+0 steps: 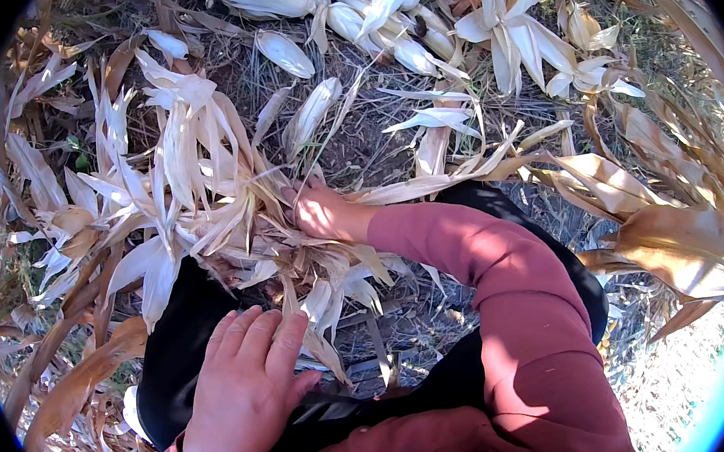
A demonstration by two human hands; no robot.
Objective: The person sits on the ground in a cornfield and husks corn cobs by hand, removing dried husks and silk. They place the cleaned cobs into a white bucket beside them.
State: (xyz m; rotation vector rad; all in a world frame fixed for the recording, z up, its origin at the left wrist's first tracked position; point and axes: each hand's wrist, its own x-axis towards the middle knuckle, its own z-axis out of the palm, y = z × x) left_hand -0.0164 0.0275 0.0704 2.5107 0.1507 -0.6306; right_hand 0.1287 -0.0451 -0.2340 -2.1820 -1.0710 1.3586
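My right hand reaches across from the right, its fingers curled into a bunch of dry corn husks. Loose pale leaves spread out to the left of that hand, and its fingertips are partly hidden among them. Below, my left hand shows its back, the fingers stretched out over my dark trouser leg and holding nothing. Just beyond its fingertips lie more torn husks. A pale corn ear rests on the soil above my right hand.
Several husk-covered corn ears lie in a heap at the far side. One ear lies apart from them. Broad dry corn leaves arch in from the right, and brown stalks and leaves stand close on the left. Sunlit straw covers the ground at lower right.
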